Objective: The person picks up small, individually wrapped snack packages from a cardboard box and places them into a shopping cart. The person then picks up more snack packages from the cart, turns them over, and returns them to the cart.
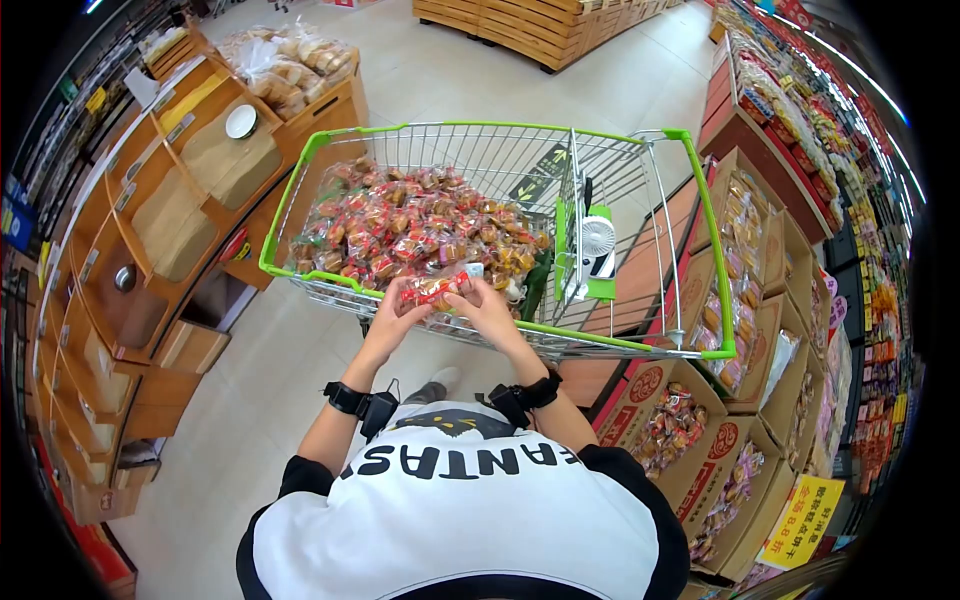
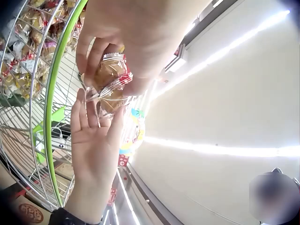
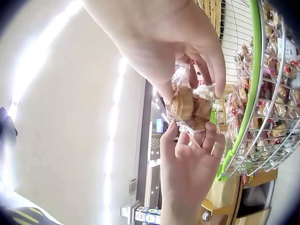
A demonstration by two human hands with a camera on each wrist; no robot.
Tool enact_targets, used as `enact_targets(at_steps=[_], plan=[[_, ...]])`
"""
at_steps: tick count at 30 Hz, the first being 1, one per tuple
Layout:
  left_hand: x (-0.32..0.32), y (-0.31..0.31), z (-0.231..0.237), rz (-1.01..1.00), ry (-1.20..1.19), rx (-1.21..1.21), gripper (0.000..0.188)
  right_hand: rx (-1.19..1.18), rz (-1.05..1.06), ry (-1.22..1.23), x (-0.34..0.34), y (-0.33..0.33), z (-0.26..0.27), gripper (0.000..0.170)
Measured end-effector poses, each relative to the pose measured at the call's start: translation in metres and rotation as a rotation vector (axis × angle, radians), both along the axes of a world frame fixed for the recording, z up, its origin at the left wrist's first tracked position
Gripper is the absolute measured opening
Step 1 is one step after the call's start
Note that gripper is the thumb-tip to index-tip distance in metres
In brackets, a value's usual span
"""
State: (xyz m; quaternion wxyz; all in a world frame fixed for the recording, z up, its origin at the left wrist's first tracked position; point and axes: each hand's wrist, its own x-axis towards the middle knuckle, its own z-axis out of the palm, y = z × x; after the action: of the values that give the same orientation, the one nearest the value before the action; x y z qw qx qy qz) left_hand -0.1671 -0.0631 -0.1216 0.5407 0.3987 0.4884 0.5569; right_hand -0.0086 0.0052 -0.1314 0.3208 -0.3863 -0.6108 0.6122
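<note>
Clear-wrapped pastries (image 3: 183, 104), golden-brown under crinkled, red-marked plastic (image 2: 123, 79), are pinched between both hands (image 1: 490, 312).

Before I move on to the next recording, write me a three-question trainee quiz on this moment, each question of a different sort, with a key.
1. Multiple choice. What do the left hand and the right hand hold together?
a) a white plate
b) a clear-wrapped packet
c) a yellow sign

2. True or false. The shopping cart's rim is red.

3. Short answer. In the head view, on which side of the picture do the open cardboard boxes stand?

Key: 1. b. 2. False; it is green. 3. The right side.
</note>
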Motion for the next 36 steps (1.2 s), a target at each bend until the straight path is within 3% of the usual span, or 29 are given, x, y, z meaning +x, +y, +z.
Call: enact_targets(at_steps=[6, 11, 13, 14, 15, 17, 18, 20, 22, 23, 25, 27, 28, 31, 34, 36], plan=[[-0.017, -0.002, -0.016, 0.104, -0.022, -0.172, 0.028, -0.117, 0.007, 0.119, -0.025, 0.004, -0.024, 0.031], [-0.03, 0.001, -0.024, 0.131, -0.094, -0.286, 0.025, -0.243, 0.074, -0.02, -0.041, 0.017, -0.029, 0.031], [-0.038, 0.007, -0.024, 0.171, -0.029, -0.3, 0.026, -0.16, 0.124, -0.098, -0.057, 0.038, -0.04, 0.031], [-0.043, 0.012, -0.024, 0.178, -0.026, -0.284, 0.029, -0.079, 0.169, -0.175, -0.065, 0.046, -0.046, 0.031], [-0.052, 0.021, -0.022, 0.185, -0.021, -0.264, 0.032, -0.192, 0.135, -0.091, -0.076, 0.05, -0.036, 0.031], [-0.071, 0.037, -0.012, 0.203, 0.009, -0.236, 0.046, -0.037, 0.15, -0.066, -0.091, 0.064, -0.007, 0.03], [-0.075, 0.045, 0.0, 0.208, 0.01, -0.235, 0.046, -0.056, 0.189, 0.061, -0.098, 0.073, -0.001, 0.036], [-0.078, 0.056, 0.026, 0.475, -0.198, -0.061, 0.061, -0.113, 0.148, 0.259, -0.104, 0.071, 0.038, 0.055], [-0.09, 0.06, 0.032, 0.449, -0.218, -0.029, 0.066, -0.15, 0.125, 0.319, -0.102, 0.07, 0.053, 0.061], [-0.095, 0.059, 0.032, 0.42, -0.238, 0.004, 0.072, -0.094, 0.115, 0.238, -0.099, 0.07, 0.053, 0.061], [-0.1, 0.059, 0.01, 0.41, -0.25, -0.006, 0.062, -0.031, 0.104, 0.158, -0.093, 0.074, 0.043, 0.061], [-0.097, 0.054, -0.021, 0.294, -0.047, -0.072, 0.054, 0.043, 0.138, -0.002, -0.081, 0.075, 0.011, 0.059], [-0.084, 0.046, -0.012, 0.292, -0.029, -0.151, 0.035, 0.044, 0.133, -0.002, -0.074, 0.071, 0.011, 0.059], [-0.07, 0.032, -0.023, 0.114, 0.055, -0.205, 0.023, -0.076, 0.214, -0.104, -0.057, 0.055, 0.002, 0.052], [-0.052, 0.022, -0.025, 0.111, 0.096, -0.197, 0.019, 0.05, 0.249, -0.084, -0.048, 0.046, -0.019, 0.035], [-0.043, 0.02, -0.025, 0.09, 0.102, -0.18, 0.018, 0.041, 0.291, -0.075, -0.039, 0.04, -0.016, 0.033]])
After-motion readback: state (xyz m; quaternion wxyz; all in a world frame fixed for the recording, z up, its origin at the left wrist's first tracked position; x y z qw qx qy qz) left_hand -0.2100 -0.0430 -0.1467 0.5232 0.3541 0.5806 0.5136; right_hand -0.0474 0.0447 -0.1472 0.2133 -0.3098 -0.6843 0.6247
